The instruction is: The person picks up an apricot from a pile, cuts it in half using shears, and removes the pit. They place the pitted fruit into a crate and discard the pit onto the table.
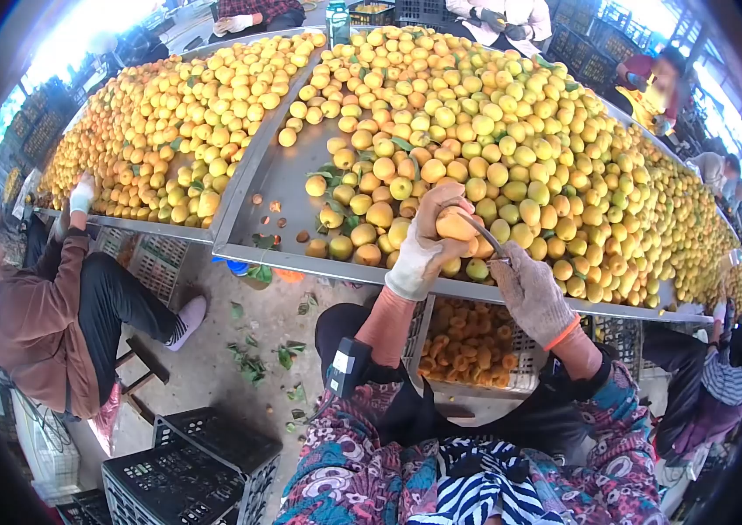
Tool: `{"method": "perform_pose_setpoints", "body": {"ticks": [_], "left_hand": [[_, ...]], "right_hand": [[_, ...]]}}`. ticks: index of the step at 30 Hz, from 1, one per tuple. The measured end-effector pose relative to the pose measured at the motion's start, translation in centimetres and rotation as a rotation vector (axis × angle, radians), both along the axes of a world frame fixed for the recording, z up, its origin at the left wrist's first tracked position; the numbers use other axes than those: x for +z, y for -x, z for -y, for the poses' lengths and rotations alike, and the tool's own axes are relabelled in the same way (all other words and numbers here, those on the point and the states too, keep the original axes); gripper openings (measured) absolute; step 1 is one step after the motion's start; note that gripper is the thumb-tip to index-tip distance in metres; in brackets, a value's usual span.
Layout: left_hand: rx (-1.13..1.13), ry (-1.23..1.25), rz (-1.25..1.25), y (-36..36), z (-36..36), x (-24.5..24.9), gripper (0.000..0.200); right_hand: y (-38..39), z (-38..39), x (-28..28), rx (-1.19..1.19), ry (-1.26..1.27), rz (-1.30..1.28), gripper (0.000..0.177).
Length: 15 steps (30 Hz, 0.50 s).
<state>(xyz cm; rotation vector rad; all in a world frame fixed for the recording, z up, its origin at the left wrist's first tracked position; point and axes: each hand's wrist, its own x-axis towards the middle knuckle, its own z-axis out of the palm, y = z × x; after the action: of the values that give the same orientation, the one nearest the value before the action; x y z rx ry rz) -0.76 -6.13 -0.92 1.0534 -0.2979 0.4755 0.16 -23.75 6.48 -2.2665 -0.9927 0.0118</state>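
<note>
Hands first: left hand (421,249), in a white glove, is closed around one apricot (458,226), fingers curled over its top and far side. Right hand (532,293), in a grey glove with an orange cuff, is fisted on the handle of a thin curved blade (482,232). The blade runs up and left from the fist and its tip meets the apricot's right side. Both hands sit just above the near rim of the metal tray (283,175), centre of the scene. Step reads as splitting the fruit on the blade. To do it well, my call: hold the blade fixed and roll the apricot against it with the left fingers so the cut follows the seam around the stone. Thumb out of the blade's line, light pressure only, since ripe flesh probably bruises. Orientation: the apricot looks slightly oval, long axis roughly left-right, right end toward the blade. Stem end is hidden by the glove, so I can't tell which way it points. Outward: heap of apricots (493,131) fills the tray far and right of the hands. A few loose pits (276,220) lie on bare metal to the left. Crate (524,374) of cut fruit sits directly below the hands, under the rim. Second tray (143,226) at far left is piled too, and another person's gloved hand (82,194) rests at its near edge, well apart.
</note>
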Motion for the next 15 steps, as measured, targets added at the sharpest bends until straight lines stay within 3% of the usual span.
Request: {"method": "perform_pose_setpoints", "body": {"ticks": [11,15], "left_hand": [[0.061,-0.196,0.026,0.4,-0.8,0.4,0.056],[0.056,-0.151,0.013,0.4,-0.8,0.5,0.055]], "right_hand": [[0.0,0.4,1.6,0.023,0.083,-0.046,0.017],[0.0,0.4,1.3,0.002,0.086,-0.019,0.017]]}}
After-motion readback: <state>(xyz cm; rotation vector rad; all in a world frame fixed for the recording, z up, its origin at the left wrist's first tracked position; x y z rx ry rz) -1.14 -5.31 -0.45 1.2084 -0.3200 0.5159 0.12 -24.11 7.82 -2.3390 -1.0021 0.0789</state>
